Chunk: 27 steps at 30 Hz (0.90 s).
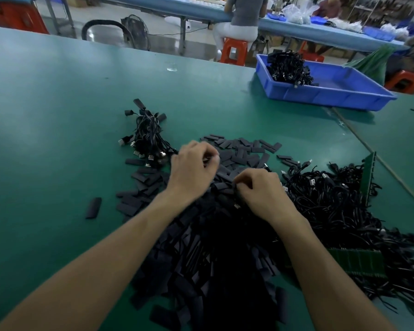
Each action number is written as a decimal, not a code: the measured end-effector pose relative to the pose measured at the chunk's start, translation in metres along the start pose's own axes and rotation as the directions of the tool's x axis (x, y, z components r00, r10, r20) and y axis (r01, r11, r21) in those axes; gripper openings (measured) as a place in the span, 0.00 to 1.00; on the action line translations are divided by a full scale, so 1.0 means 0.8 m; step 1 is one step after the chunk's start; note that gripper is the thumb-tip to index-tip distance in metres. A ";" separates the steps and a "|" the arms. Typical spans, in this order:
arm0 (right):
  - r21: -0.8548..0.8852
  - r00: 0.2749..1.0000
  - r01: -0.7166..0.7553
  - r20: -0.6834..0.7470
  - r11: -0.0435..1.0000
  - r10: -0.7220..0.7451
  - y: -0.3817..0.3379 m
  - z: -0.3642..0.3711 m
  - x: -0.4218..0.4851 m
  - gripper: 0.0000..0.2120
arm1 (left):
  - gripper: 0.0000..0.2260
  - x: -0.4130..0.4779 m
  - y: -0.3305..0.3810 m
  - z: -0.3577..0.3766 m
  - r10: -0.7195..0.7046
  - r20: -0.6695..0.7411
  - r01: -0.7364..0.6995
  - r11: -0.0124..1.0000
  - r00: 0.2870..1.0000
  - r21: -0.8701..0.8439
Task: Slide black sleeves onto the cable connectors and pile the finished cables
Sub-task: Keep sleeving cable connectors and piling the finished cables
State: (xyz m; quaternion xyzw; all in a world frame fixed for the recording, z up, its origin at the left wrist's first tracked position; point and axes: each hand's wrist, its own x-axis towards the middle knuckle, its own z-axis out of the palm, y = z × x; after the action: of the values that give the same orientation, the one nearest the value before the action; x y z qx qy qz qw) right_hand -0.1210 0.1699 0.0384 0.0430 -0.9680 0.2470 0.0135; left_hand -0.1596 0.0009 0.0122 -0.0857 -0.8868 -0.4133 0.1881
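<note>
Left hand [193, 168] and right hand [261, 192] curl above flat matte-black sleeves [240, 151]; grip unclear.

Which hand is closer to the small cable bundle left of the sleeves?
Left. The left hand sits just right of the cable bundle, nearly touching it; the right hand is farther right, over the sleeve pile.

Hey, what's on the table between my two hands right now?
Loose black sleeves lie between the left hand and right hand, seen in the head view.
</note>
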 end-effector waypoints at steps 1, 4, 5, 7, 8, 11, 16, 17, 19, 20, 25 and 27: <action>-0.021 1.000 -0.002 -0.031 1.000 0.002 -0.001 -0.004 0.001 0.11 | 0.01 -0.008 0.002 0.006 -0.007 0.052 0.007 1.000 0.999 0.006; -0.078 0.991 -0.013 -0.136 0.997 0.002 0.001 -0.021 0.001 0.10 | 0.05 -0.024 0.000 0.020 -0.040 0.171 0.026 0.996 0.984 0.082; -0.097 0.985 -0.018 -0.174 0.995 0.001 0.002 -0.028 0.002 0.10 | 0.06 -0.028 -0.003 0.023 -0.045 0.187 0.023 0.993 0.981 0.117; -0.138 0.973 -0.053 -0.229 0.989 0.021 0.007 -0.044 0.008 0.11 | 0.08 -0.035 -0.009 0.030 -0.046 0.194 0.009 0.982 0.980 0.188; -0.176 0.968 -0.094 -0.246 0.980 0.049 0.011 -0.052 0.013 0.11 | 0.08 -0.038 -0.010 0.032 -0.041 0.187 0.001 0.977 0.981 0.213; -0.312 0.927 -0.304 -0.314 0.900 0.204 0.023 -0.075 0.029 0.14 | 0.08 -0.042 -0.011 0.036 -0.039 0.165 -0.003 0.969 0.986 0.249; -0.189 0.873 -0.448 -0.301 0.874 0.383 0.055 -0.102 0.051 0.14 | 0.08 -0.044 -0.013 0.037 -0.040 0.156 -0.002 0.966 0.987 0.259; -0.141 0.863 -0.471 -0.279 0.871 0.421 0.059 -0.104 0.051 0.13 | 0.08 -0.045 -0.013 0.037 -0.034 0.156 -0.007 0.966 0.987 0.259; -0.101 0.861 -0.479 -0.249 0.872 0.444 0.062 -0.100 0.052 0.13 | 0.07 -0.045 -0.014 0.037 -0.030 0.153 -0.010 0.967 0.988 0.255; -0.105 0.864 -0.471 -0.256 0.876 0.433 0.063 -0.098 0.052 0.13 | 0.07 -0.046 -0.014 0.036 -0.030 0.153 -0.010 0.967 0.988 0.253; -0.351 0.847 -0.496 -0.399 0.794 0.353 0.072 -0.106 0.055 0.16 | 0.06 -0.047 -0.017 0.035 -0.022 0.141 -0.013 0.970 0.990 0.243; -0.331 0.810 -0.569 -0.384 0.752 0.444 0.085 -0.113 0.053 0.20 | 0.05 -0.047 -0.017 0.035 -0.025 0.138 -0.009 0.972 0.990 0.237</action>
State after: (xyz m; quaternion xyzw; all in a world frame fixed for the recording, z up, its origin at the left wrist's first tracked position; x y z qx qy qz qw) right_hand -0.1687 0.2699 0.0875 -0.2633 -0.9600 0.0243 0.0921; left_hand -0.1370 0.0135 -0.0291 -0.0879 -0.9411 -0.2983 0.1325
